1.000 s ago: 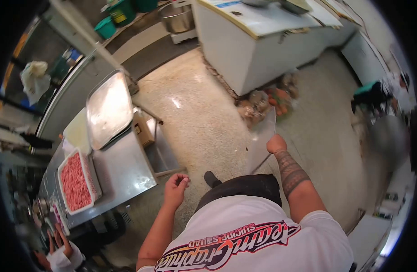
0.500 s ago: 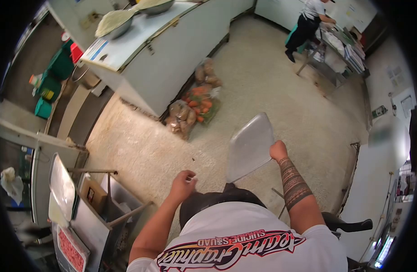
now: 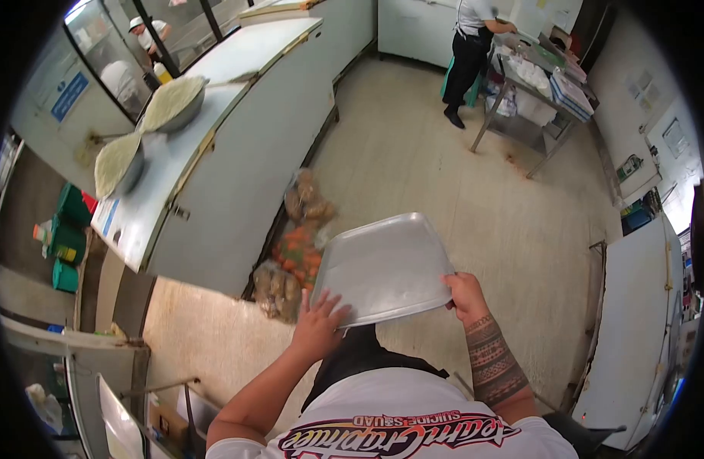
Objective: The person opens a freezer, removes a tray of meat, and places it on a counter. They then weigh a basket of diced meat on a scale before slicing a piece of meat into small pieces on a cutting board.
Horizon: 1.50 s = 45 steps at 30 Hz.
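A shallow silver metal tray lies nearly flat in front of my waist, its inside bare. My right hand is closed on its right rim, thumb over the edge. At the near left corner of the tray, my left hand has its fingers spread, fingertips right at the rim. Past the tray's left side, plastic bags rest on the floor: one of potatoes and one of carrots.
White chest freezers run along the left, with a heaped bowl of white shreds on top. A person stands at a metal table at the back right. Another white chest is on my right, a metal rack at lower left.
The tray has swung from hanging upright at my right to lying nearly flat before me. My left hand has come up to its corner and spread its fingers. The view has shifted.
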Each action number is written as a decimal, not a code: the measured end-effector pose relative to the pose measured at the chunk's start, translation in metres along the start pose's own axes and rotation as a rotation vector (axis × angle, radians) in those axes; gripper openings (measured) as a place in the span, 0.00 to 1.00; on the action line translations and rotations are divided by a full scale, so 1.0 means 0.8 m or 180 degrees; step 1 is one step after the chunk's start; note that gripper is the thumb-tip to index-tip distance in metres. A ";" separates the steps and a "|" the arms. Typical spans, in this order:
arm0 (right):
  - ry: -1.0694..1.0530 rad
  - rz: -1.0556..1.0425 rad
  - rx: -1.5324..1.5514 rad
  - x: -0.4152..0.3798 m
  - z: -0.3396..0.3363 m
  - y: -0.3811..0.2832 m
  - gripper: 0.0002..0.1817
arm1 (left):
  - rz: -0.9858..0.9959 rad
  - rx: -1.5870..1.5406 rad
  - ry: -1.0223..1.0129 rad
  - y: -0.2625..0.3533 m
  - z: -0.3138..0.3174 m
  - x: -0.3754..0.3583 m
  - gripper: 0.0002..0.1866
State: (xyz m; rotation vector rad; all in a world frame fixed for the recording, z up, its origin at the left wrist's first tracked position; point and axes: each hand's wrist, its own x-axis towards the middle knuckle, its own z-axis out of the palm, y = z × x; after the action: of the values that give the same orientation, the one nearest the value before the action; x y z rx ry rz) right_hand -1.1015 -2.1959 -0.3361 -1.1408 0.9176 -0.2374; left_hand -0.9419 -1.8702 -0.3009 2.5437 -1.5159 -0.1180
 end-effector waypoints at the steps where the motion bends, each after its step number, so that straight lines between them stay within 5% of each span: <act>1: -0.0036 0.0007 0.0057 0.064 0.003 -0.053 0.15 | 0.0186 -0.0187 -0.0045 -0.031 -0.010 0.081 0.29; 6: -0.0259 0.0049 0.0668 0.379 0.017 -0.336 0.17 | 0.0841 -0.0389 0.0334 -0.141 -0.134 0.510 0.22; 9: -0.0298 -0.0225 0.0938 0.562 0.016 -0.511 0.21 | 0.0446 -0.0410 -0.0026 -0.184 -0.193 0.774 0.21; 12: 0.0579 -0.0944 0.0177 0.746 0.017 -0.665 0.27 | 0.0322 -0.0685 0.0126 -0.210 -0.231 1.037 0.16; 15: 0.1292 -0.2419 -0.1524 0.948 0.012 -0.804 0.34 | -0.0078 -0.0625 -0.0116 -0.237 -0.251 1.309 0.14; 18: 0.0920 -0.3471 -0.2813 1.179 -0.014 -0.968 0.38 | -0.0234 -0.0838 -0.0199 -0.277 -0.264 1.584 0.13; 23: -0.0466 -0.4172 -0.3644 1.527 0.007 -1.300 0.30 | -0.0239 -0.0660 -0.0188 -0.345 -0.364 2.012 0.11; 26: -0.1444 -0.3989 -0.3699 1.728 0.043 -1.492 0.25 | -0.0401 -0.0761 0.0072 -0.396 -0.446 2.240 0.10; 27: -0.1263 -0.4192 -0.3758 1.797 0.064 -1.551 0.17 | -0.0433 -0.0801 0.0206 -0.420 -0.470 2.314 0.10; 33: -0.1396 -0.4770 -0.3371 2.238 0.183 -1.862 0.12 | -0.0410 -0.0600 0.1408 -0.628 -0.541 2.772 0.12; 45: -0.0475 -0.4367 -0.3095 3.116 0.367 -2.550 0.12 | 0.0345 -0.0442 0.1267 -1.057 -0.782 3.887 0.14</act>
State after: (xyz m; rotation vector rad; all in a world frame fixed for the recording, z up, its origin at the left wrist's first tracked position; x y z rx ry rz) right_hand 1.2370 -4.3687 0.1879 -2.5432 -0.1103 -0.8412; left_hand 1.3735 -4.1382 0.2211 2.2046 -1.4257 0.2718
